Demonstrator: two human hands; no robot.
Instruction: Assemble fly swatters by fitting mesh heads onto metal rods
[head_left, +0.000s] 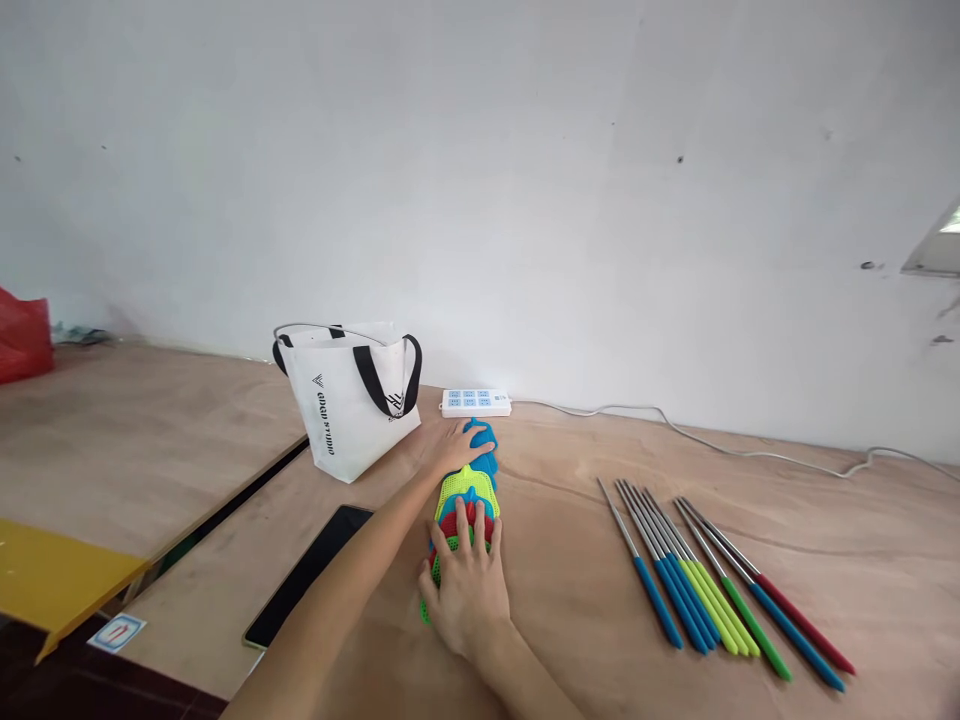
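A row of overlapping mesh heads, blue, yellow-green, red and green, lies on the wooden table in front of me. My left hand reaches to the far end and rests with fingers flat on the blue one. My right hand lies palm down with fingers spread on the near end of the row, over the green and red ones. Neither hand grips anything.
Several metal rods with blue, yellow-green, green and red handles lie side by side to the right. A white tote bag stands at the back left, a white power strip with its cable by the wall, a dark phone near the left edge.
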